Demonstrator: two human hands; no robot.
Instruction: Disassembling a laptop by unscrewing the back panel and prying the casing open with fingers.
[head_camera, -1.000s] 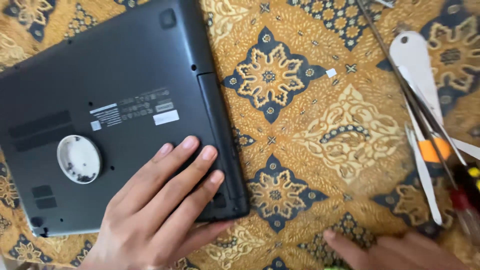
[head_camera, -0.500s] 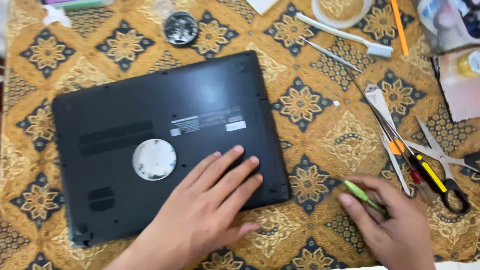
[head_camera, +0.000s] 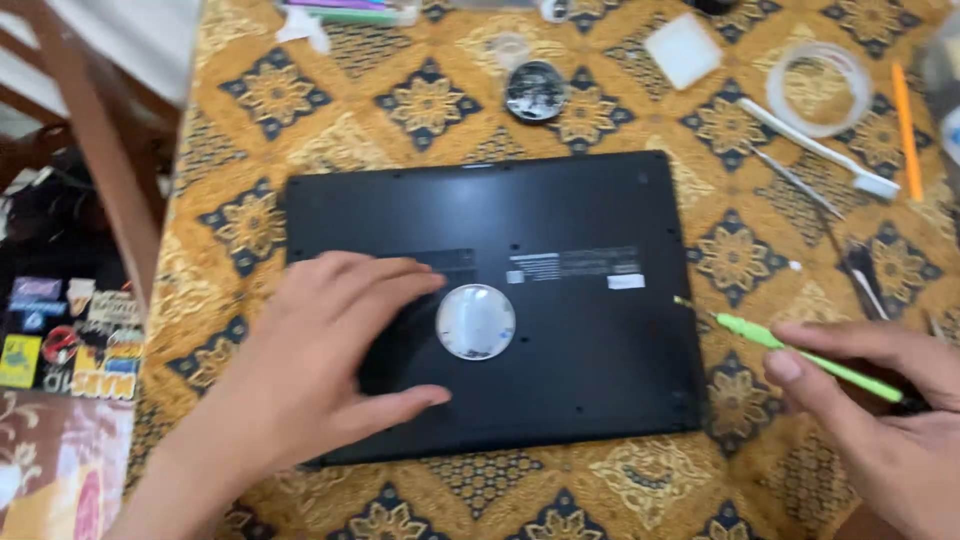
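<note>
A black laptop (head_camera: 560, 230) lies upside down on a table covered by a yellow patterned cloth (head_camera: 420, 105). A round white disc (head_camera: 476, 322) sits on the laptop's underside. My left hand (head_camera: 320, 360) rests flat on the left part of the laptop, fingers spread, just left of the disc. My right hand (head_camera: 880, 420) is at the lower right and grips a thin green screwdriver (head_camera: 800, 355). Its tip points at the laptop's right edge.
Behind the laptop lie a small round dark tin (head_camera: 535, 90), a white square piece (head_camera: 683, 50), a clear ring (head_camera: 825, 85), a white brush (head_camera: 815, 150), an orange stick (head_camera: 905, 125) and metal tools (head_camera: 860, 265). A wooden chair (head_camera: 90, 150) stands at the left.
The view has shifted so the whole laptop shows. My left hand slid from the laptop's right part to its left. My right hand picked up the green screwdriver and brought it toward the laptop.
</note>
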